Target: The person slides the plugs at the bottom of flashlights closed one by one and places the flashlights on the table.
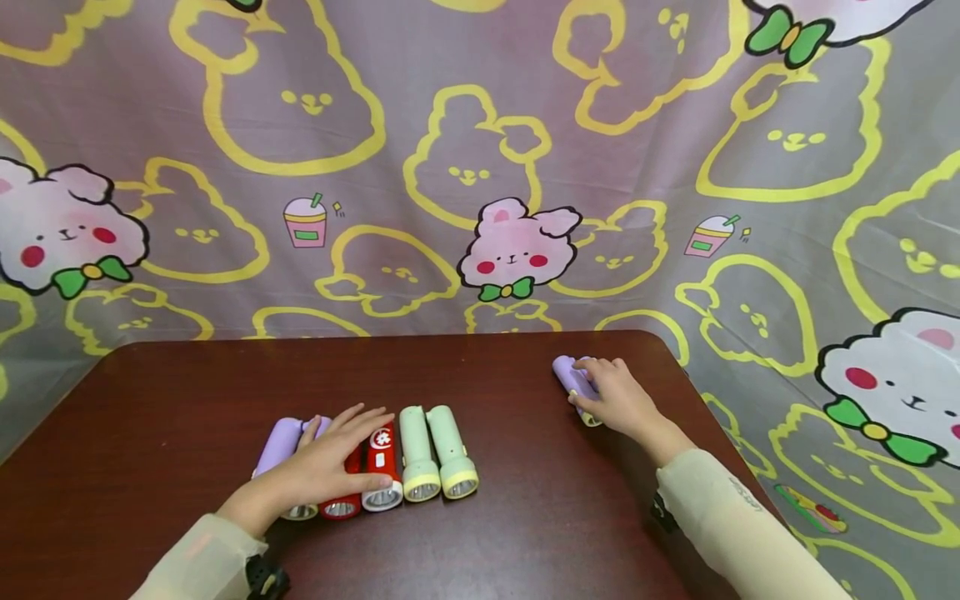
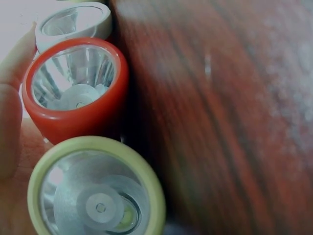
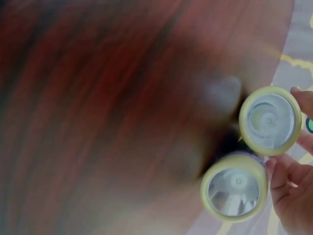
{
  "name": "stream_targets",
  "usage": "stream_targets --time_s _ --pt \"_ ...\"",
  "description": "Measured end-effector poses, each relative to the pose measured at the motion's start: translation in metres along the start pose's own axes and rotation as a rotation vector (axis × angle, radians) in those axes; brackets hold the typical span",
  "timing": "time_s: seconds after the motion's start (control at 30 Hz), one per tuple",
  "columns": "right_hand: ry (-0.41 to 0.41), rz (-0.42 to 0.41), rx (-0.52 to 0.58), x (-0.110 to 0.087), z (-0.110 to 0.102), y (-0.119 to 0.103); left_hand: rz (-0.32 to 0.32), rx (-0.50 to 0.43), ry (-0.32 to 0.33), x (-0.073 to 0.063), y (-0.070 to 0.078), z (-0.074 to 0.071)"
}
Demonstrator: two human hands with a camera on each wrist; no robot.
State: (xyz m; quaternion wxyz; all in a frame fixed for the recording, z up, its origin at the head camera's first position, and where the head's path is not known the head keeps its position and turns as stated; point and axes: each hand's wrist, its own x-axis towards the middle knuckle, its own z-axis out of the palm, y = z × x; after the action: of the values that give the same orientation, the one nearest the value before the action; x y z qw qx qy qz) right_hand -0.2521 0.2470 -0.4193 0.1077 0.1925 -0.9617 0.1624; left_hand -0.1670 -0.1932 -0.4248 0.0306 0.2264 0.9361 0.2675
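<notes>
In the head view, several flashlights lie side by side left of centre. My left hand (image 1: 318, 462) spreads over them with straight fingers, its thumb against the white-rimmed red flashlight (image 1: 383, 467). Partly under the palm are another red flashlight (image 2: 76, 90) and a cream-rimmed one (image 2: 95, 188); a purple flashlight (image 1: 277, 443) shows beyond the wrist. Two pale green flashlights (image 1: 454, 450) lie just right of the fingers. At the table's far right, my right hand (image 1: 618, 400) holds a purple flashlight (image 1: 572, 377) with curled fingers. Two cream-rimmed lenses (image 3: 234, 188) sit side by side near its fingers.
The dark brown table (image 1: 517, 533) has a rounded far right corner close behind my right hand. A grey curtain (image 1: 450, 275) with cartoon bears hangs along the back and right edges.
</notes>
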Motion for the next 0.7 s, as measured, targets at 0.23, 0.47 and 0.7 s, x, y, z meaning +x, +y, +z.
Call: stream_targets --time_s 0.23,0.47,0.7 --pt "-0.067 0.009 -0.004 0.006 0.005 -0.009 -0.001 0.001 -0.006 0.0 0.001 0.0" --pt "-0.115 0.048 0.08 0.012 0.005 -0.016 0.003 0.002 0.002 -0.001 0.001 0.0" --pt "-0.142 0.162 0.174 0.016 0.008 -0.018 0.005 0.006 0.001 -0.001 0.001 0.0"
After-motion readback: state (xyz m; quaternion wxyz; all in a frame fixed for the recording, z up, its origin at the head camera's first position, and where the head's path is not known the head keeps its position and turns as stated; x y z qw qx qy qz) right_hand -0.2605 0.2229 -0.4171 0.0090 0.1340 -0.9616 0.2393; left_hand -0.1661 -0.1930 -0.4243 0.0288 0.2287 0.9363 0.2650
